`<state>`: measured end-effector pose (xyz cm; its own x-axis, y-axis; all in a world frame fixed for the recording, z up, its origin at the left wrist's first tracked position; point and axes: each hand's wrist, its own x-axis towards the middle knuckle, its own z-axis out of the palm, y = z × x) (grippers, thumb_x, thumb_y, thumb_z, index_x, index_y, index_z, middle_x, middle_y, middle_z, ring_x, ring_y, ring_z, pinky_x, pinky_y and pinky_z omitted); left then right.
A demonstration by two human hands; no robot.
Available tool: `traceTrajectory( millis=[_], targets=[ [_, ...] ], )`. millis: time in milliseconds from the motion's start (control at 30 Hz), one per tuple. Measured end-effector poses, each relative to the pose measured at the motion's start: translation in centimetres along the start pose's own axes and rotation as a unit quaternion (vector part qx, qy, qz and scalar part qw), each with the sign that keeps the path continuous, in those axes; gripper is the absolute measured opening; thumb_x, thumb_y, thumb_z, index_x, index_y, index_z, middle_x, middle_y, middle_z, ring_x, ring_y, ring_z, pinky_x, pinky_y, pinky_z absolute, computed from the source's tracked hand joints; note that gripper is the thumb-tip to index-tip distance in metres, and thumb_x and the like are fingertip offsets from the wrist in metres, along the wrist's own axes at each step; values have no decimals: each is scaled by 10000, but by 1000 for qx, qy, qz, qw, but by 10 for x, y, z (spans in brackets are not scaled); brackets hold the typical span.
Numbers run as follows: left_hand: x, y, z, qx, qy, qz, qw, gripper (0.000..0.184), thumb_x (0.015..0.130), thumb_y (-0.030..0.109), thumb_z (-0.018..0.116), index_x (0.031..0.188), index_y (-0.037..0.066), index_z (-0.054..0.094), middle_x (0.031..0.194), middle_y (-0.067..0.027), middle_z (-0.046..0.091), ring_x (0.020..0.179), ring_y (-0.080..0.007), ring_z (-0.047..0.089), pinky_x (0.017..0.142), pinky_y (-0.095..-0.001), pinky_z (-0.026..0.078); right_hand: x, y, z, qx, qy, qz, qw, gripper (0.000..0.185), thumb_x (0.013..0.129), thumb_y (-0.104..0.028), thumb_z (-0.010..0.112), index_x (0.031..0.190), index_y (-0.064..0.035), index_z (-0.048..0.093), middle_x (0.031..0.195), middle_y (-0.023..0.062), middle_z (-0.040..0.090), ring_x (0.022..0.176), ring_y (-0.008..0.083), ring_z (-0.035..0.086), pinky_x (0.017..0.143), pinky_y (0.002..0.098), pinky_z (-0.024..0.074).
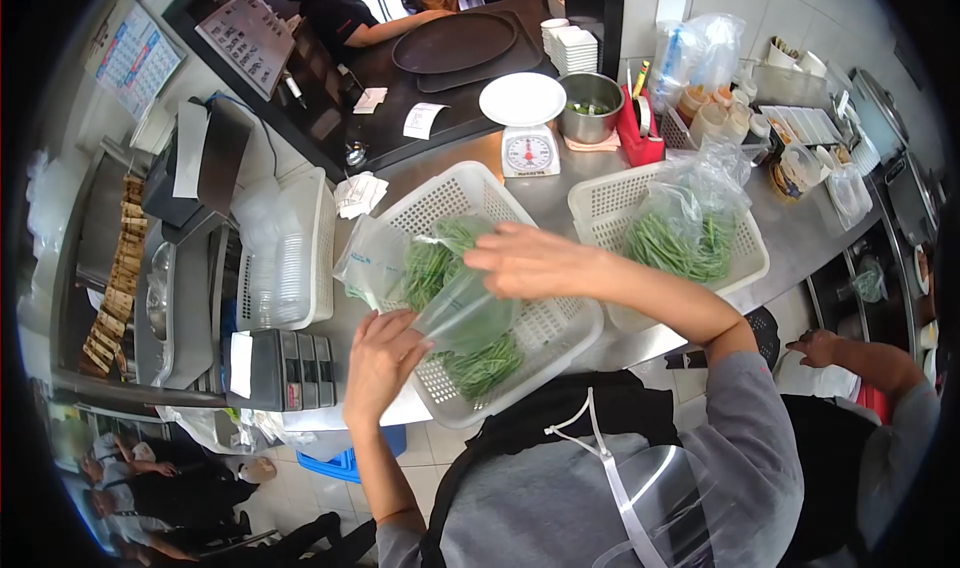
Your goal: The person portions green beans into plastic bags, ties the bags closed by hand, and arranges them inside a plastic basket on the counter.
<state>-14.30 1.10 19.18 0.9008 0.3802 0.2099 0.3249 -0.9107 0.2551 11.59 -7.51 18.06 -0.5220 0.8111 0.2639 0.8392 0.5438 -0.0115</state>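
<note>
My left hand (382, 360) grips the near edge of a clear plastic bag (455, 310) over a white perforated basket (568, 340). On the bag's other side, my right hand (522, 260) is closed at its upper right part, its fingertips by the green beans (430, 268) in the bag. Another bunch of green beans (485, 366) lies in the near end of the same basket. To the right, a second white basket (592, 208) holds a bag of green beans (685, 243).
A kitchen scale (529, 151) with a white plate (521, 99) stands behind the baskets, beside a metal pot (590, 108). Plastic containers (275, 268) fill a white bin at left. A co-worker's arm (865, 356) reaches in at right; another person's arm (400, 28) is beyond the counter.
</note>
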Motion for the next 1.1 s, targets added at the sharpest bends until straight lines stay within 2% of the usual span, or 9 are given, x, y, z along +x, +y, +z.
traceTrajectory(
  millis=[33,400,500,600,767,867,1000,1033,1100],
  targets=[
    [4,2,-5,25,33,35,999,160,742,200,666,772,48,626,894,-88,642,923,-240,588,885,-410,395,2,4,-9,11,22,0,1000,98,651,-179,650,619,-88,632,923,28,513,934,185,487,756,353,387],
    [15,15,8,-142,154,-53,976,141,807,59,589,918,8,660,927,-140,653,865,-284,611,769,-341,459,-14,3,-32,40,182,61,981,160,717,-239,638,662,-89,628,976,40,544,950,184,507,768,357,391],
    [16,-4,27,-116,84,-35,989,132,812,81,597,905,11,660,919,-134,653,829,-295,614,742,-329,461,-15,18,-2,6,-43,92,995,176,756,-236,638,708,-84,564,884,26,563,844,187,527,789,349,394],
    [22,-2,34,-200,73,-69,975,127,837,90,586,898,10,663,905,-137,656,816,-272,624,732,-305,464,-15,28,-9,-4,53,80,995,164,760,-230,651,781,-84,577,813,7,579,816,197,539,789,364,402],
    [24,-17,54,-340,100,-151,923,150,877,111,560,879,-2,660,873,-103,667,802,-165,615,732,-269,456,-14,31,22,427,194,192,862,321,712,-291,714,878,-48,587,837,47,585,832,203,556,728,378,417],
    [32,-14,81,-525,100,-183,825,174,899,113,538,892,-18,653,867,-77,669,800,-116,590,744,-251,448,-5,9,82,481,229,158,831,373,702,-298,741,903,-18,598,848,54,601,823,170,559,718,331,423],
    [46,-15,97,-585,119,-115,794,157,893,102,543,943,-23,622,877,-53,640,811,-101,572,741,-242,440,14,17,100,449,54,165,877,388,704,-276,752,945,0,623,826,33,619,746,145,557,684,286,429],
    [51,-17,99,-569,150,-96,803,178,881,120,563,990,-16,599,942,-65,615,869,-119,557,773,-265,436,15,12,100,533,146,202,808,349,685,-271,758,852,13,643,715,106,619,641,164,559,616,303,430],
    [63,-21,98,-532,209,-55,818,280,857,155,602,1083,-1,553,1073,-89,566,985,-155,528,838,-311,429,20,18,98,576,145,165,787,320,730,-274,725,832,16,635,707,80,605,647,143,544,636,288,434]
  ],
)
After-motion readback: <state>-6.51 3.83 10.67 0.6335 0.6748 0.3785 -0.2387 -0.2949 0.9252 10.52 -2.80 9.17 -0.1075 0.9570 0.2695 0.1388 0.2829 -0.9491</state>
